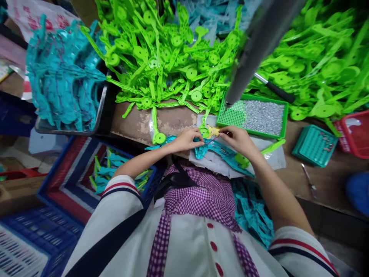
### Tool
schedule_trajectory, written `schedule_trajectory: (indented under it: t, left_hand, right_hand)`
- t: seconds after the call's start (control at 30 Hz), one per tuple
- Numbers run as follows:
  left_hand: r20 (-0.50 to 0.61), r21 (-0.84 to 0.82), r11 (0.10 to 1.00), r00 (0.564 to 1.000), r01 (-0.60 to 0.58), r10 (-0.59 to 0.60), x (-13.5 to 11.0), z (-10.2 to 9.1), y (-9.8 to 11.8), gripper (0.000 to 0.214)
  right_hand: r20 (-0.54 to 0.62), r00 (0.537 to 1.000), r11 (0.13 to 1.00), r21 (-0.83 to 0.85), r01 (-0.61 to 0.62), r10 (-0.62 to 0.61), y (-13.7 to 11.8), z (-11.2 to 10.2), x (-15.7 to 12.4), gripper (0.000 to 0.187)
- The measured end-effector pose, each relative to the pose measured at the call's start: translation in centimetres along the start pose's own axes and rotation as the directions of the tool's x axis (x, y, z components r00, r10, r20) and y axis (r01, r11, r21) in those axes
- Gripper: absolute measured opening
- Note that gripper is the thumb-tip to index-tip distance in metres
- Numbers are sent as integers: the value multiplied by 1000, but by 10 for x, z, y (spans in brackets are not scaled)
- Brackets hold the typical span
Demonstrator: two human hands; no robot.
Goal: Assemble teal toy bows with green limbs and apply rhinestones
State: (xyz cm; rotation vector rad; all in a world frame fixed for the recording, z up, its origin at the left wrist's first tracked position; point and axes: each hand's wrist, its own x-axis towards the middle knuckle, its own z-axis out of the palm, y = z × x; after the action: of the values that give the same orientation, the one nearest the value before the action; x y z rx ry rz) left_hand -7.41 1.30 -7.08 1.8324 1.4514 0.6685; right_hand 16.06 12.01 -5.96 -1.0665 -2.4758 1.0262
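A long teal plastic part [227,152] lies along the front edge of the bench, partly on a pale cloth [213,163]. Bright green plastic pieces, one a green arm [205,131], sit against it. A thin reddish wire [212,141] runs just over the teal part, between my two hands. My left hand [187,139] is closed in a pinch at the wire's left end, its fingertips close over the teal part. Thumb and forefinger of my right hand [238,141] are pinched together at the wire's other end.
Green plastic arms [170,50] are heaped along the back. A green basket [281,132] holds small metal pieces, with a dark rod [253,50] hanging above it. Teal parts [66,77] fill a tray at left. A teal box [314,146] and a slim metal tool [308,179] lie right.
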Motion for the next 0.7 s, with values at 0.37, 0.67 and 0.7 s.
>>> schedule_trajectory:
  t: [0.37, 0.67, 0.7]
  left_hand:
    - [178, 84, 995, 981, 60, -75, 36, -10, 4, 7]
    - [439, 262, 962, 897, -73, -52, 74, -12, 45, 12]
    - [439, 278, 959, 896, -61, -70, 72, -12, 50, 15]
  right_hand:
    - [-73, 993, 995, -21, 94, -96, -65, 45, -58, 26]
    - [-231, 971, 986, -138, -90, 56, -94, 127, -60, 55]
    - [-230, 972, 984, -156, -88, 50, -95, 128, -60, 56]
